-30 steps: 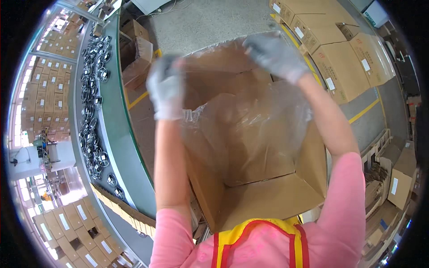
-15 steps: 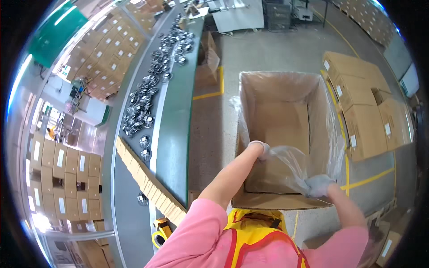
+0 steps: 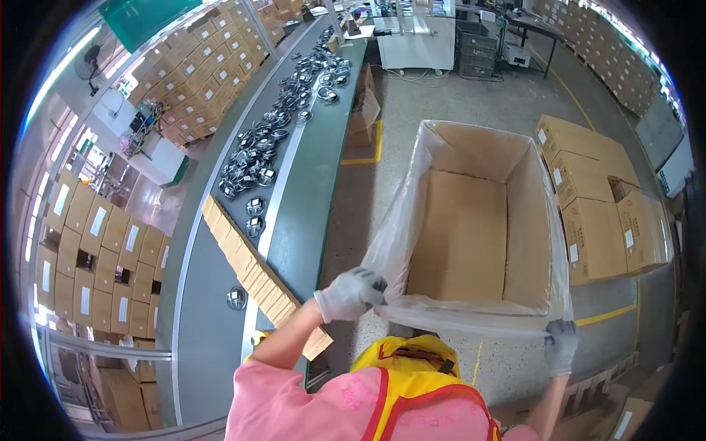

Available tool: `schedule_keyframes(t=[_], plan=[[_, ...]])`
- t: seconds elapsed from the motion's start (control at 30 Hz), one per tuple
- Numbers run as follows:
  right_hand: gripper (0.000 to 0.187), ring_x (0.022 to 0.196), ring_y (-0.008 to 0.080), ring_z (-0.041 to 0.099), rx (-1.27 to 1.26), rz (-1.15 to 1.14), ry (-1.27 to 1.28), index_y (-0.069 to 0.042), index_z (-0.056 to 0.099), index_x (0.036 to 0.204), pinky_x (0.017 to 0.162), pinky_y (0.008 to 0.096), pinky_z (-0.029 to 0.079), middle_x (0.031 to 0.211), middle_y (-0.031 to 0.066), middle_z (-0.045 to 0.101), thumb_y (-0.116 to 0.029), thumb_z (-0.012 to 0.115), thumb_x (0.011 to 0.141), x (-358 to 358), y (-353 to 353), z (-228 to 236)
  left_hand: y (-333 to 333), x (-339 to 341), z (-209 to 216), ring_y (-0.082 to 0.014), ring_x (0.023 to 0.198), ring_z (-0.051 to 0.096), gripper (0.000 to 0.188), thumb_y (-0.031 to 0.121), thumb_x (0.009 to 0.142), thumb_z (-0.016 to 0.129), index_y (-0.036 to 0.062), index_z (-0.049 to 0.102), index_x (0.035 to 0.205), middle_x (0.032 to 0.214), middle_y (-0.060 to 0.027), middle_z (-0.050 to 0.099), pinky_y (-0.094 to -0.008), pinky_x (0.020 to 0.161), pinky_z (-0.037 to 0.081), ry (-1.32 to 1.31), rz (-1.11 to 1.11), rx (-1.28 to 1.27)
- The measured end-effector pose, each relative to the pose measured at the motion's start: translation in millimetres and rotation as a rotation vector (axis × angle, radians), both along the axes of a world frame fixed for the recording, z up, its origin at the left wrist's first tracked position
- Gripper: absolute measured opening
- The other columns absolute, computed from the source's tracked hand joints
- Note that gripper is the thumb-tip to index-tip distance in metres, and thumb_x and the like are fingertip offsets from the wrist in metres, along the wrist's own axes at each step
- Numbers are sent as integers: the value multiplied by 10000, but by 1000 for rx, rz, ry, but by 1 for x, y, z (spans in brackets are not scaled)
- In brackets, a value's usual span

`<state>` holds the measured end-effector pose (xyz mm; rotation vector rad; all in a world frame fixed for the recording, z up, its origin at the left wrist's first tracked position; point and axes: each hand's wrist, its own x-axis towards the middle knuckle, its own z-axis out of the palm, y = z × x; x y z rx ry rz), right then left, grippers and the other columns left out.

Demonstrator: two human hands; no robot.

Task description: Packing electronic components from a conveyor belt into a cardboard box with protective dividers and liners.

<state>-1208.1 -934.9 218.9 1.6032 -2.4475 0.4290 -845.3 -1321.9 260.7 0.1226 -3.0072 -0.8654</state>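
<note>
In front of me stands a large open cardboard box (image 3: 467,235) lined with a clear plastic bag (image 3: 471,317), whose edge is folded out over the near rim. Gloved, my left hand (image 3: 351,294) grips the bag's edge just outside the near left corner, its fingers closed. At the near right corner, my right hand (image 3: 561,345) pinches the same edge. Between the two hands the plastic is pulled taut. Inside the box, the bare cardboard bottom and walls show.
Left of me runs a conveyor belt (image 3: 294,242) bearing several coiled black cables (image 3: 254,158). A long corrugated cardboard strip (image 3: 257,268) lies slanted across it. Closed cartons (image 3: 588,213) stand to the right of the box; more cartons (image 3: 103,257) are stacked beyond the belt.
My hands have come out from inside the box and spread apart, drawing the plastic edge over the near rim. My left hand moved left, my right hand right and nearer to me.
</note>
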Motion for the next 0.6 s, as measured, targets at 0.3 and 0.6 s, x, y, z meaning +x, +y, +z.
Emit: schedule_keyframes(t=[0.3,0.6], plan=[[276,1047,317,608,854,-149,-314,-126,682,1015,892,422,481,1117,134,648,-269,581,802,0,26,-194,10,105,-144,-336,1044,571,230,171,805,617,149,664,1029,1049,-113,624,-437,821,504,78,682,-22],[401,1116,325,583,858,-148,-344,-136,644,1153,951,411,466,1194,133,628,-342,606,811,9,-17,-179,-92,147,-113,-424,1401,211,1161,653,667,706,108,131,1515,1549,-199,173,-566,1098,232,-419,2194,100]])
